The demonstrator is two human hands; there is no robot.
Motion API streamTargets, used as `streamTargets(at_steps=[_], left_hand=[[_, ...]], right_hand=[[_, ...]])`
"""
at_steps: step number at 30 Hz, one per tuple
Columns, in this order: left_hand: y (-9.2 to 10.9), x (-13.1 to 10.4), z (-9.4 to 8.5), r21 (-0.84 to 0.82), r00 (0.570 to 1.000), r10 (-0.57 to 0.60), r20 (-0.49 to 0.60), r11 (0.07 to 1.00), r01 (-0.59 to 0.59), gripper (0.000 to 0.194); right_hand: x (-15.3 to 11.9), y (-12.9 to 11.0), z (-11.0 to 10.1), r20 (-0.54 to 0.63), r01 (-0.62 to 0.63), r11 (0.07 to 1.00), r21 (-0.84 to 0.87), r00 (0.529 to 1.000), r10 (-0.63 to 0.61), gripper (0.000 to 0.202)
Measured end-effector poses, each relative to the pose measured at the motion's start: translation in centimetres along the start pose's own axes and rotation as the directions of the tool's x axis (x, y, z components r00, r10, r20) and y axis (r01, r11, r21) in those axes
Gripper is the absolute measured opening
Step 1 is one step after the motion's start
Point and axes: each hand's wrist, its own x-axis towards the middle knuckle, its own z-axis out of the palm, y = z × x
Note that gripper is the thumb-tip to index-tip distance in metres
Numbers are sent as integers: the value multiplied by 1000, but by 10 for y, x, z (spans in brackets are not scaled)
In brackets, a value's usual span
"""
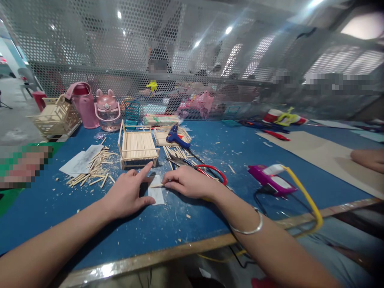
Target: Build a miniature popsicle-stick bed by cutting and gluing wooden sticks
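Observation:
My left hand (130,190) rests at the left of a small white paper slip (157,196), index finger stretched forward and thumb apart, with nothing between them. From the right, my right hand (187,182) pinches a thin wooden stick (156,185) that lies across the slip. Just beyond my left fingertip stands a small bed-like frame (138,146) built of wooden sticks. Pliers with red handles (220,170) lie behind my right hand. A blue glue gun (177,138) rests on a second stick piece (160,136) farther back.
Cut sticks (96,170) are heaped at left beside white papers (78,162). A purple power strip (271,182) with a yellow cord lies at right, near cardboard (318,156). Pink bottles (85,106) and a perforated metal screen (120,52) stand behind. Another person's hand (367,159) is at far right.

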Motion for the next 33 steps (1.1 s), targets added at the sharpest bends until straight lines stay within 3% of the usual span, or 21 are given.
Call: streamTargets(at_steps=[3, 8, 12, 14, 16, 18, 20, 22, 24, 25, 26, 30, 33], left_hand=[[1, 0, 0, 24, 1000, -5, -27, 1000, 5, 88], [-1, 1, 1, 33, 999, -4, -43, 999, 5, 86], [0, -1, 4, 45, 998, 33, -56, 999, -31, 79], [4, -4, 1, 37, 991, 87, -98, 996, -84, 66], [8, -6, -9, -30, 958, 136, -251, 989, -148, 43], [9, -4, -28, -148, 858, 62, -510, 976, -159, 21], [2, 3, -50, -302, 663, -177, -728, 950, -78, 21], [-13, 14, -68, -468, 469, -384, -795, 881, -74, 21], [-33, 25, -74, -573, 404, -494, -770, 814, -96, 17], [-42, 29, -72, -610, 406, -533, -742, 788, -82, 18], [-50, 30, -67, -632, 449, -549, -705, 773, -46, 20], [-69, 22, -42, -621, 714, -551, -433, 756, 206, 26], [-70, 14, -37, -566, 849, -431, -304, 799, 203, 30]], right_hand=[[-2, -6, -3, 69, 45, 999, 4, 997, -45, 17], [-2, -8, -3, -5, 15, 999, -31, 1000, -15, 20], [-1, 0, -3, 99, 17, 999, 49, 995, -22, 17], [-2, 6, -5, 79, 6, 997, 73, 997, -12, 19], [-3, 10, -9, -13, -32, 998, 56, 999, 32, 23], [-3, 11, -15, -131, -88, 996, 23, 987, 90, 24], [0, 8, -21, -209, -122, 992, -7, 971, 118, 23], [7, 3, -25, -233, -101, 994, -42, 969, 88, 22], [19, -5, -26, -270, -25, 992, -121, 963, -9, 20], [26, -9, -25, -315, 8, 984, -177, 947, -65, 19], [34, -13, -23, -376, 24, 971, -240, 920, -115, 18], [56, -19, -5, -573, -82, 912, -402, 799, -181, 20], [63, -17, 9, -591, -132, 869, -476, 780, -205, 19]])
